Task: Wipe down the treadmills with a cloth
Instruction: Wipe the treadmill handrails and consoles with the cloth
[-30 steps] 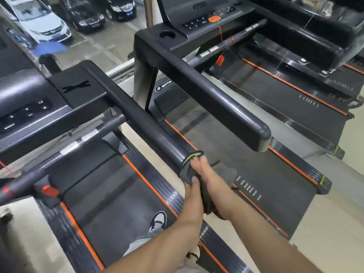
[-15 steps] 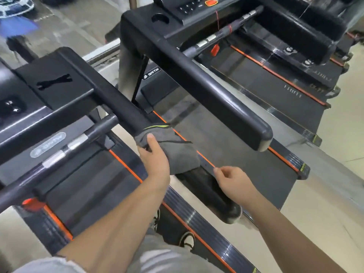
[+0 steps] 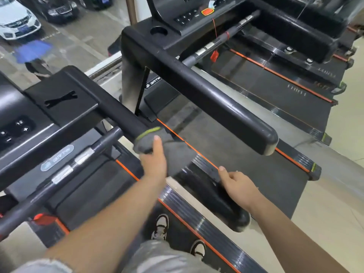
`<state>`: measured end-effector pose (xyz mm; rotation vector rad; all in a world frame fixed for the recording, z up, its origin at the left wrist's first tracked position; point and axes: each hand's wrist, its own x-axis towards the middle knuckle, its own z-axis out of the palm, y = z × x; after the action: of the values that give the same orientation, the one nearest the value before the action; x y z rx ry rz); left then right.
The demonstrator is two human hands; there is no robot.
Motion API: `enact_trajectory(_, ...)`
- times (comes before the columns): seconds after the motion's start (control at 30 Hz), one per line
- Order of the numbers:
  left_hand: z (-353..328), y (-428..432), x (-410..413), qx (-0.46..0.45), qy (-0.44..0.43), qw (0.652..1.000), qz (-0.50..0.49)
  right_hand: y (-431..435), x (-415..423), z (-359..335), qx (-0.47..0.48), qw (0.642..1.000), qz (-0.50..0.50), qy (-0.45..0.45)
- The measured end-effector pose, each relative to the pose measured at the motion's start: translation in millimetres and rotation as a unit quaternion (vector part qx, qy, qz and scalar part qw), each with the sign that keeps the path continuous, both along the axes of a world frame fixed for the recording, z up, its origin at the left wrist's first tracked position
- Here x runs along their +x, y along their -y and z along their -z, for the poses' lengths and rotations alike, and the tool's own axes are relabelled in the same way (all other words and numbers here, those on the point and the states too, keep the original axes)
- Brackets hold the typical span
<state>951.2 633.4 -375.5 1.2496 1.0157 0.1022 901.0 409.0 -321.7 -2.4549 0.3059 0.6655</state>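
Note:
A grey cloth (image 3: 173, 146) with a yellow-green hem is draped over the right handrail (image 3: 118, 115) of the near black treadmill. My left hand (image 3: 154, 160) presses down on the cloth and grips it around the rail. Nearer the rounded end of the same rail (image 3: 234, 213), my right hand (image 3: 238, 184) rests with curled fingers; whether it pinches the cloth's corner is unclear. A second treadmill's handrail (image 3: 216, 107) runs parallel just to the right.
The near treadmill's console (image 3: 17, 127) and crossbar (image 3: 65, 170) are at left. Its belt and orange-striped side rail (image 3: 199, 227) lie below, with my shoes (image 3: 161, 225) on it. More treadmills stand at right. Beyond a window are parked cars (image 3: 15, 20).
A second ago both hands held the cloth bunched at the rail's end. The left hand has since slid the cloth up the rail, and the right hand has separated and stayed near the end.

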Motion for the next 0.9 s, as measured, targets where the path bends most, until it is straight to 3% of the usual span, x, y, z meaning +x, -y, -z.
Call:
enact_trajectory(0.13, -6.6, -19.4, 17.2, 0.093, -0.023, 0.995, -0.017, 1.8, -5.3, 5.1, 0.015, 1.0, 0.007, 0.012)
enact_trajectory(0.23, -2.4, 11.5, -18.7, 0.286, 0.021, 0.95, 0.124, 11.0, -9.4, 9.5, 0.097, 0.991, 0.09, -0.018)
enact_trajectory(0.3, 11.2, 37.7, -57.9, 0.406, 0.032, 0.877, 0.256, 17.1, -13.3, 14.4, 0.17, 0.971, 0.165, -0.036)
enact_trajectory(0.4, 15.5, 34.8, -90.9, 0.54, 0.086, 0.727, 0.416, 27.7, -26.4, 19.6, 0.242, 0.938, 0.247, 0.021)
enact_trajectory(0.47, 7.4, 11.6, -74.6, 0.625, 0.135, 0.614, 0.463, 35.0, -38.4, 21.5, 0.239, 0.934, 0.256, 0.074)
enact_trajectory(0.53, -8.0, -0.6, -40.5, 0.684, 0.136, 0.535, 0.477, 42.2, -49.4, 22.7, 0.214, 0.935, 0.266, 0.097)
enact_trajectory(0.63, -33.3, 27.2, -7.4, 0.704, -0.017, 0.482, 0.521, 55.2, -67.9, 27.1, 0.202, 0.928, 0.295, 0.106)
enact_trajectory(0.7, -38.4, 66.2, -15.5, 0.682, -0.074, 0.444, 0.577, 64.9, -81.2, 29.3, 0.206, 0.923, 0.309, 0.103)
enact_trajectory(0.9, -34.6, 195.1, -100.8, 0.609, 0.056, 0.316, 0.725, 107.3, -114.4, 36.3, 0.189, 0.91, 0.352, 0.112)
